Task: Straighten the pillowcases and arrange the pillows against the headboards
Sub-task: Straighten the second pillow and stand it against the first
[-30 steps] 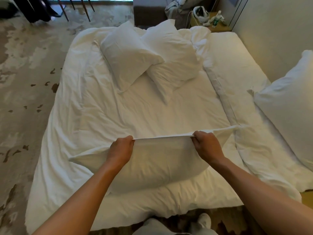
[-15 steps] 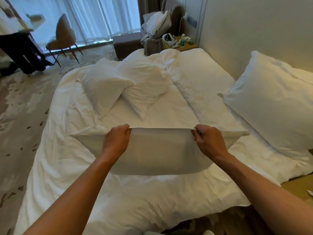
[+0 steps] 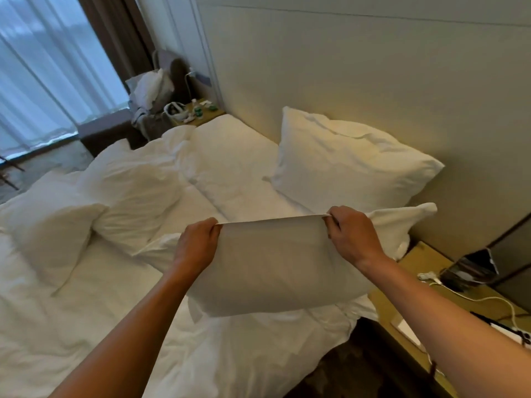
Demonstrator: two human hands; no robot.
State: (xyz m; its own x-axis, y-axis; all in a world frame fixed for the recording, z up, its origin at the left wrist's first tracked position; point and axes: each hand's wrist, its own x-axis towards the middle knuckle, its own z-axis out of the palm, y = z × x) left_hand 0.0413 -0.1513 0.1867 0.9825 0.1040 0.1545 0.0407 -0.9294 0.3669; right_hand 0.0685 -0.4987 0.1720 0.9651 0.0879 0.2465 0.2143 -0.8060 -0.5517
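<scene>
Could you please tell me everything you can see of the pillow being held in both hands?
The held pillow is white, soft and plump in a smooth fabric case, shaded grey on its near face. It hangs lifted above the rumpled bedding, long edge taut on top. The left hand and right hand grip that edge, corners sticking out either side.

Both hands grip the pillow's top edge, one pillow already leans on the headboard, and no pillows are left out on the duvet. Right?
Not quite. The head view shows two pillows lying out on the duvet. The rest holds: the left hand and right hand grip the top edge of the held pillow, and one pillow leans on the headboard.
</scene>
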